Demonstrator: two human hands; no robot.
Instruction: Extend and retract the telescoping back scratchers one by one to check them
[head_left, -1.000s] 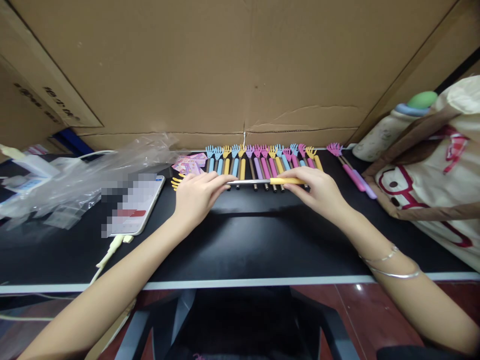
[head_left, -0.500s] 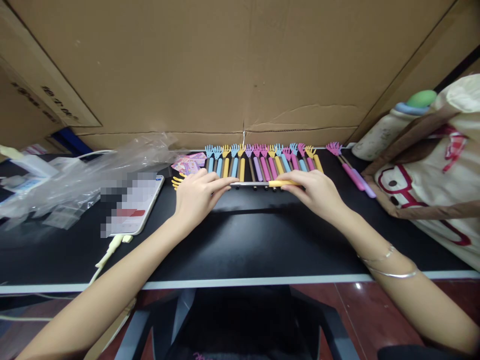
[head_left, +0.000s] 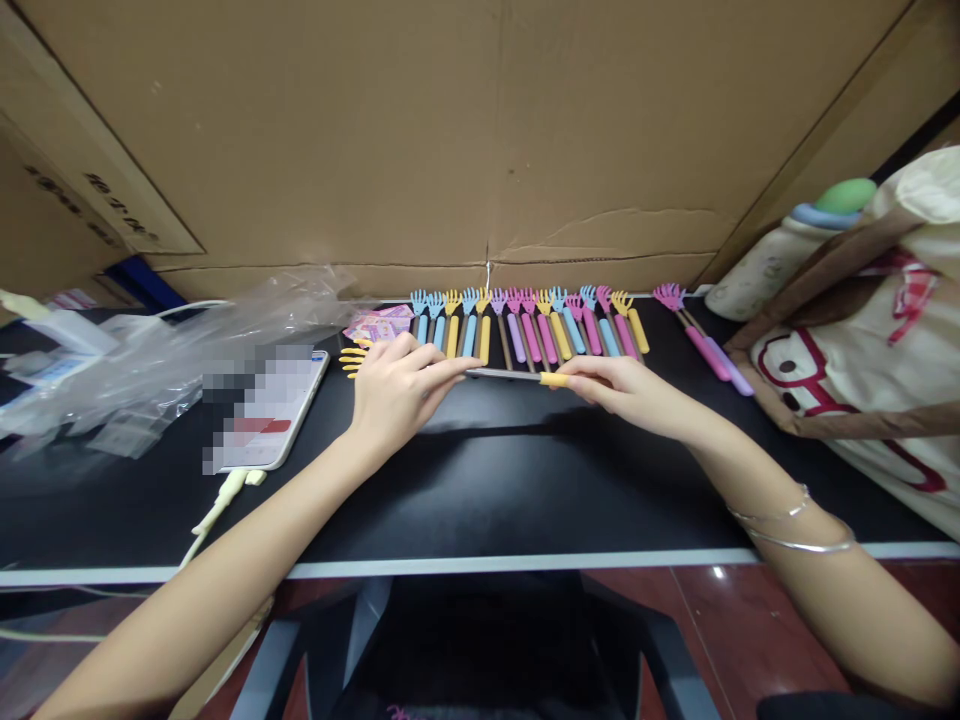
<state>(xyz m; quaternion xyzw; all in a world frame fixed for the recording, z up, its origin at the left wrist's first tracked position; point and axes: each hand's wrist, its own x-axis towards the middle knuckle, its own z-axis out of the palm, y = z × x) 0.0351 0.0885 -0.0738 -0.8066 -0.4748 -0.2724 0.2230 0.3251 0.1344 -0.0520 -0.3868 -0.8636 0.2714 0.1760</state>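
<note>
Scratcher (head_left: 504,375), with yellow claw (head_left: 351,360) and yellow grip (head_left: 553,380), is held on the near side of the row of scratchers (head_left: 530,335), its long axis running side to side, across the direction in which those in the row lie. The left hand (head_left: 396,385) has its fingers closed around the claw end, the claw poking out beyond them; the right hand (head_left: 630,395) pinches the grip at the other end, so neither hand is nearer, and bare shaft spans the gap between them.
</note>
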